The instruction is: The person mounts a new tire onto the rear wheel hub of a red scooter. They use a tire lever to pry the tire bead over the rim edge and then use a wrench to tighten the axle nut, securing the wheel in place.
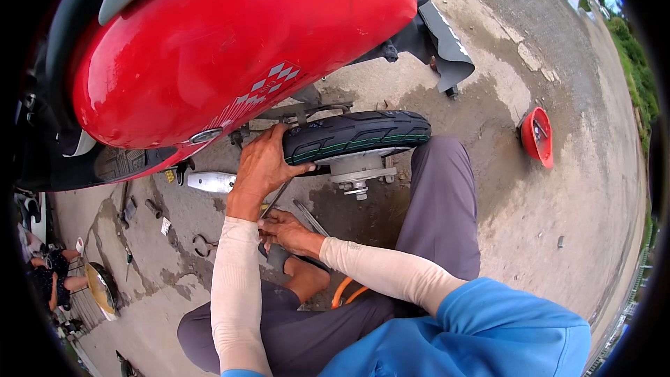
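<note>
A black tyre with a thin green line along its tread sits on a wheel below the red scooter body. Its grey metal hub, with an axle nut at the end, faces me. My left hand grips the tyre's left end, thumb on the near sidewall and fingers over the tread. Lower down, my right hand is closed round a slim metal rod, which slants up toward the tyre beside my left wrist. The rod's far tip is hard to make out.
A red bowl with small metal parts stands on the ground at right. Loose tools and a silver metal plate lie at left, near a round clamp. An orange hose runs by my legs. Another person sits far left.
</note>
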A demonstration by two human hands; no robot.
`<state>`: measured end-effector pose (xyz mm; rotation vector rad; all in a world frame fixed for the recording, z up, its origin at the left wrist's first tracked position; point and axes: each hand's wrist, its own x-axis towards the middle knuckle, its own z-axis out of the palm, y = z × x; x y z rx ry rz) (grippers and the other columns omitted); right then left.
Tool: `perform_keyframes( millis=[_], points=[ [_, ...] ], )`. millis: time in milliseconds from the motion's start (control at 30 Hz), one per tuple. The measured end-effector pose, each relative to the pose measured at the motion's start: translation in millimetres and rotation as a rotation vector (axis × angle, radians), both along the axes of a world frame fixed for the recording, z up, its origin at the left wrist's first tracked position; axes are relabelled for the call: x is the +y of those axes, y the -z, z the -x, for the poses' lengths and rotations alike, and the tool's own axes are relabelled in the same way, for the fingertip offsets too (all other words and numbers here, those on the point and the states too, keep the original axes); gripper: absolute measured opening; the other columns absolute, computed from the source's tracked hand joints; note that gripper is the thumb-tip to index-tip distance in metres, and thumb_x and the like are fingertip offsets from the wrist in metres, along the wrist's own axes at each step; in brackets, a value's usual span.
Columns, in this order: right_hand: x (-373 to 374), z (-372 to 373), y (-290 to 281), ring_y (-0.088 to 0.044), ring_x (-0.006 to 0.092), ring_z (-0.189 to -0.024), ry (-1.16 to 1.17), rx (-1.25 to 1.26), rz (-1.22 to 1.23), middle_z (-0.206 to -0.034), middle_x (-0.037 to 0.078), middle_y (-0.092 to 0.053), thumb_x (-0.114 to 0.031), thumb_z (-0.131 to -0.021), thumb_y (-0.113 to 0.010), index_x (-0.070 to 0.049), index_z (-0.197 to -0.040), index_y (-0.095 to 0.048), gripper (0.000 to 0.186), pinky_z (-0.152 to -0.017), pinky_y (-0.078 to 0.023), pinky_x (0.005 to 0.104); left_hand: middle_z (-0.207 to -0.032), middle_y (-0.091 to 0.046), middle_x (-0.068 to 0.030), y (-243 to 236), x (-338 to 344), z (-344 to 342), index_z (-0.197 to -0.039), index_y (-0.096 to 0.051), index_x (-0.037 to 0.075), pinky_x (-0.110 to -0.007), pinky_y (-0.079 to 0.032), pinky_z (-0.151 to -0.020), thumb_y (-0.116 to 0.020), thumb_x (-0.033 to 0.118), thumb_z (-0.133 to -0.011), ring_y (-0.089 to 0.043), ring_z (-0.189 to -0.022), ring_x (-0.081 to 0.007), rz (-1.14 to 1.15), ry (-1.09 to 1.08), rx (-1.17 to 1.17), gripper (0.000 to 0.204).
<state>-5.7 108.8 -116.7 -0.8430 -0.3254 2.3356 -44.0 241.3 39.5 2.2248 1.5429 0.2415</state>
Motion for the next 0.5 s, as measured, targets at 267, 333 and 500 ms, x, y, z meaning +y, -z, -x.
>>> perform_keyframes(
  millis=[267,333,500],
  points=[
    [1,12,-23,-0.070,0.0174,-0.091,0.106,0.033,0.003,-0.101,0.008,-0.070,-0.022,-0.103,-0.067,-0.003,-0.115,-0.059,0.024,-0.081,-0.059,0.0288,-0.116,-0.071,-0.0217,14,10,12,-0.133,-0.058,0.004,-0.047,-0.053,-0.096,-0.096,0.021,-0.060,-0.067,-0.112,-0.0425,0.064,0.119,-0.318,0.085],
    [0,12,-26,-0.070,0.0179,-0.091,0.107,0.013,-0.012,-0.101,0.008,-0.070,-0.020,-0.102,-0.069,-0.003,-0.115,-0.058,0.024,-0.082,-0.060,0.0295,-0.114,-0.071,-0.0219,11,14,9,-0.133,-0.058,0.005,-0.046,-0.053,-0.095,-0.095,0.017,-0.060,-0.067,-0.111,-0.0426,0.138,0.162,-0.357,0.083],
    [10,9,-53,-0.069,0.0151,-0.089,0.058,-0.099,-0.141,-0.099,0.007,-0.071,-0.010,-0.097,-0.073,-0.002,-0.113,-0.059,0.023,-0.077,-0.057,0.0296,-0.103,-0.073,-0.0234,-17,18,-14,-0.120,-0.063,0.000,-0.045,-0.054,-0.088,-0.092,0.012,-0.057,-0.071,-0.098,-0.0432,0.107,0.220,-0.233,0.071]
  ],
)
